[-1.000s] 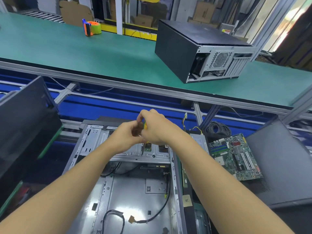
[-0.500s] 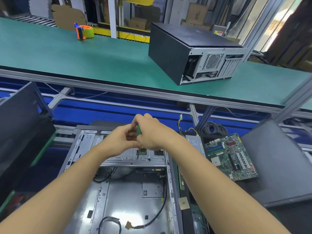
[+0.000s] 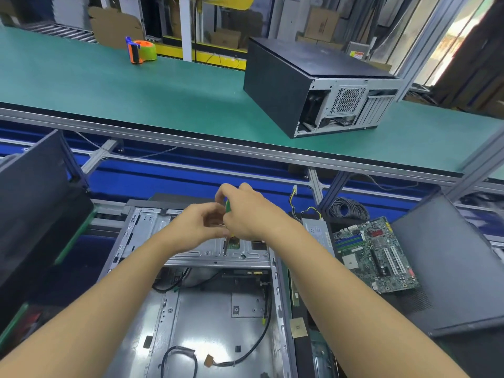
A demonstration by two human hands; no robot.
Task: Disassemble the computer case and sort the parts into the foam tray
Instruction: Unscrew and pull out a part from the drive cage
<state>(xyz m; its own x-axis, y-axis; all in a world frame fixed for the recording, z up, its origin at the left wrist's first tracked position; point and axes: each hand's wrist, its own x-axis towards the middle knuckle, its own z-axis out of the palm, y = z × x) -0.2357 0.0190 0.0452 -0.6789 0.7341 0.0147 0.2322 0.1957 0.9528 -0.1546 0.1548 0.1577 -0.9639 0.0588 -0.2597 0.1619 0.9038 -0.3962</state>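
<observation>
Screwdriver (image 3: 227,206) tip now rests on open computer case (image 3: 207,309) metal bracket (image 3: 207,253), frame centre; right hand (image 3: 251,214) grips green handle, left hand (image 3: 196,227) pinches shaft.

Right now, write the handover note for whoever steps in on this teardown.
Right hand grips the screwdriver, with its tip on the bracket of the open case. Left hand steadies the shaft with curled fingers.
Done: motherboard and power supply are out, lying right of the case.
Left: bracket, cables inside, then sorting. The foam tray is not clearly in view.
</observation>
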